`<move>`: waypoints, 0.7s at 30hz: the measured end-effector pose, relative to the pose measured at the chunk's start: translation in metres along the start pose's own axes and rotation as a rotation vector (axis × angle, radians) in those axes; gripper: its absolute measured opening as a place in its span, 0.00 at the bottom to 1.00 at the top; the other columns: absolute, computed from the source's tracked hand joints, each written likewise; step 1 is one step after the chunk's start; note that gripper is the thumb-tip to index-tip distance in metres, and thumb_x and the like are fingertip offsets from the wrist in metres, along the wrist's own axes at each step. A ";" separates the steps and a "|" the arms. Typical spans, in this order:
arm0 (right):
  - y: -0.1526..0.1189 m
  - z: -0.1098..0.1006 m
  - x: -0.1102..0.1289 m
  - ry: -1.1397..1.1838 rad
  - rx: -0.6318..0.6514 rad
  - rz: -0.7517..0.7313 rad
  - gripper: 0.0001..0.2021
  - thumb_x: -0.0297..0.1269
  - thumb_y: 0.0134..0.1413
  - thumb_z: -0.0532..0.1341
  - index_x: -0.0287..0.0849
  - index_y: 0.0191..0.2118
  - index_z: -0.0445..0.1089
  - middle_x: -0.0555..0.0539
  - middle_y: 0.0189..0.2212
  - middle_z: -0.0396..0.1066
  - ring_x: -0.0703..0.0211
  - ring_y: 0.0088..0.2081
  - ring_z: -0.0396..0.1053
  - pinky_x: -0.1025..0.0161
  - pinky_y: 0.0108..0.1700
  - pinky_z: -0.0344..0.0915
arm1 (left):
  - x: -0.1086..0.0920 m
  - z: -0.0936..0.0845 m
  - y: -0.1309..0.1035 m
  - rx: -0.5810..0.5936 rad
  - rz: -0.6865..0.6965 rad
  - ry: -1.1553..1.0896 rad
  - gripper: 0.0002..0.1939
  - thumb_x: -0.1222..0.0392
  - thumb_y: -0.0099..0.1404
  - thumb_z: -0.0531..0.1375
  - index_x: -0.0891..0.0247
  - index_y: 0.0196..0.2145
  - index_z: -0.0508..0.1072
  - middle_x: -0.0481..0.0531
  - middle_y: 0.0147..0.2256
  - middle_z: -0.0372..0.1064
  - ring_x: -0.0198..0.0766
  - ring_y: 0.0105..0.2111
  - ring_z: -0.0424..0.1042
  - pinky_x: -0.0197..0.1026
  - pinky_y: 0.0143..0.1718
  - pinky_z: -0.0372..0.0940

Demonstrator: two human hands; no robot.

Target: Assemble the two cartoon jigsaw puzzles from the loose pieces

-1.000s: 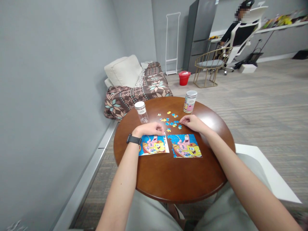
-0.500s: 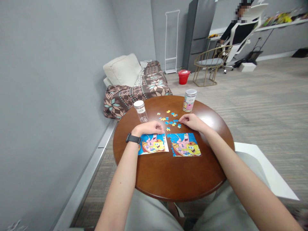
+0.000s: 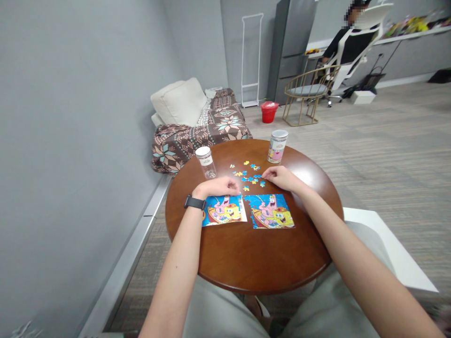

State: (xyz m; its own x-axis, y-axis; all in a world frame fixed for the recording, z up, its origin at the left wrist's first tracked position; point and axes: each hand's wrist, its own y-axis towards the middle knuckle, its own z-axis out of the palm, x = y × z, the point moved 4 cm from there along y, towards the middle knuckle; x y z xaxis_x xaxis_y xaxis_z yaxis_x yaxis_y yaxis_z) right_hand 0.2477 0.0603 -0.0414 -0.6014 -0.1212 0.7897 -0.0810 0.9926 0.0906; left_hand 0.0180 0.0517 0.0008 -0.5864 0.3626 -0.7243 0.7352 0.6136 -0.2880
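Note:
My left hand [image 3: 225, 186], with a dark watch at its wrist, rests with fingers curled over the top edge of a printed cartoon picture sheet [image 3: 225, 213]. Whether those fingers hold anything is hidden. My right hand [image 3: 278, 177] is across the table, its fingertips closed together at a blue puzzle piece [image 3: 258, 176] on the right of the loose pieces. Several loose blue and yellow puzzle pieces [image 3: 246, 188] lie between and beyond my hands. Right of the sheet is a joined section of jigsaw puzzle [image 3: 273, 213] with the same picture and an uneven left edge.
A clear jar [image 3: 207, 166] with a white lid stands at the table's left, a printed jar [image 3: 278, 148] at the back right. Beyond the round wooden table [image 3: 260, 258] are a covered sofa [image 3: 211, 124], a red bin [image 3: 268, 112], a metal-framed chair [image 3: 306, 91] and a seated person [image 3: 334, 47].

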 end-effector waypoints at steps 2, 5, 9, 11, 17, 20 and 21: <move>0.000 0.000 0.001 0.002 -0.001 0.005 0.10 0.21 0.48 0.58 0.40 0.30 0.76 0.47 0.30 0.78 0.62 0.34 0.75 0.66 0.43 0.71 | 0.000 -0.003 -0.003 -0.011 0.000 -0.019 0.10 0.55 0.55 0.64 0.66 0.30 0.75 0.47 0.25 0.71 0.32 0.25 0.66 0.34 0.29 0.60; -0.001 0.000 0.002 0.002 0.003 0.012 0.10 0.21 0.48 0.59 0.39 0.30 0.76 0.47 0.30 0.78 0.62 0.33 0.75 0.65 0.43 0.71 | -0.001 -0.011 -0.014 -0.070 0.018 -0.097 0.12 0.53 0.55 0.64 0.67 0.29 0.74 0.48 0.27 0.71 0.32 0.27 0.67 0.34 0.30 0.60; 0.000 0.001 0.000 0.003 0.004 0.004 0.10 0.22 0.49 0.59 0.40 0.30 0.76 0.47 0.30 0.78 0.62 0.33 0.75 0.66 0.43 0.71 | 0.003 -0.025 -0.030 -0.182 0.009 -0.233 0.16 0.50 0.55 0.64 0.67 0.30 0.72 0.49 0.28 0.70 0.31 0.27 0.66 0.34 0.29 0.60; 0.001 0.001 -0.002 0.002 0.001 -0.004 0.10 0.22 0.48 0.59 0.40 0.31 0.76 0.47 0.30 0.78 0.62 0.34 0.75 0.66 0.43 0.71 | 0.005 -0.028 -0.034 -0.208 0.008 -0.251 0.17 0.49 0.55 0.65 0.67 0.31 0.71 0.49 0.27 0.70 0.31 0.26 0.66 0.34 0.28 0.60; 0.002 0.000 -0.005 -0.010 0.010 -0.004 0.10 0.22 0.47 0.59 0.40 0.31 0.77 0.48 0.30 0.78 0.61 0.34 0.75 0.66 0.43 0.71 | 0.008 -0.030 -0.032 -0.221 0.031 -0.241 0.17 0.49 0.54 0.65 0.68 0.31 0.71 0.50 0.27 0.70 0.32 0.27 0.67 0.35 0.29 0.62; 0.000 -0.001 -0.001 0.002 0.021 0.010 0.11 0.21 0.46 0.59 0.40 0.30 0.76 0.48 0.30 0.78 0.61 0.34 0.75 0.66 0.43 0.71 | 0.009 -0.030 -0.031 -0.215 0.046 -0.244 0.16 0.50 0.55 0.65 0.68 0.30 0.72 0.50 0.27 0.70 0.32 0.27 0.67 0.35 0.30 0.62; 0.000 -0.001 0.001 0.004 0.024 0.017 0.11 0.21 0.46 0.59 0.40 0.30 0.76 0.47 0.30 0.78 0.61 0.34 0.75 0.66 0.43 0.71 | 0.009 -0.030 -0.031 -0.214 0.051 -0.247 0.16 0.50 0.55 0.65 0.67 0.30 0.72 0.50 0.27 0.70 0.32 0.27 0.67 0.35 0.30 0.62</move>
State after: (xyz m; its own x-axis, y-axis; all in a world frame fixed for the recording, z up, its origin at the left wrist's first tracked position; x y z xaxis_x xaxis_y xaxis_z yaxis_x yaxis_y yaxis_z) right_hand 0.2485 0.0599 -0.0400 -0.5997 -0.1040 0.7935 -0.0899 0.9940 0.0624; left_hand -0.0201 0.0565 0.0218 -0.4312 0.2313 -0.8721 0.6578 0.7421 -0.1285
